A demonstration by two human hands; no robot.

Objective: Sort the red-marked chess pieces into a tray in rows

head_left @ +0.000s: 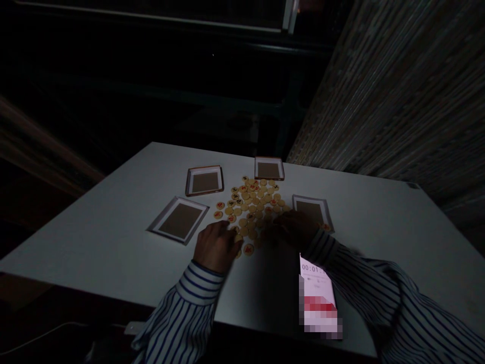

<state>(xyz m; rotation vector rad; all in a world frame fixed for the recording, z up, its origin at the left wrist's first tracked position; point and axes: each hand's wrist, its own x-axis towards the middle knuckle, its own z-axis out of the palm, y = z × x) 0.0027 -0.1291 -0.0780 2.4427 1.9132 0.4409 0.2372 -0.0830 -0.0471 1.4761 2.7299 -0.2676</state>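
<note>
Many round wooden Chinese chess pieces (255,202) lie spread in a loose heap on a white table (125,212), some showing red or black characters and others blank. At the heap's near left edge, my left hand (216,245) rests with fingers bent and thumb apart, beside a few pieces. My right hand (295,227) reaches over the near right side of the heap, its fingers stretched out in deep shadow. Just in front of the heap lies a red-marked piece (249,249). Another red-marked piece (325,227) is in the right-hand tray, near my right wrist.
Four shallow trays surround the heap: near left (178,220), far left (204,181), far right (269,168) and right (312,207). A lit phone (316,285) showing a timer lies below my right forearm. A string curtain (379,96) hangs behind the table.
</note>
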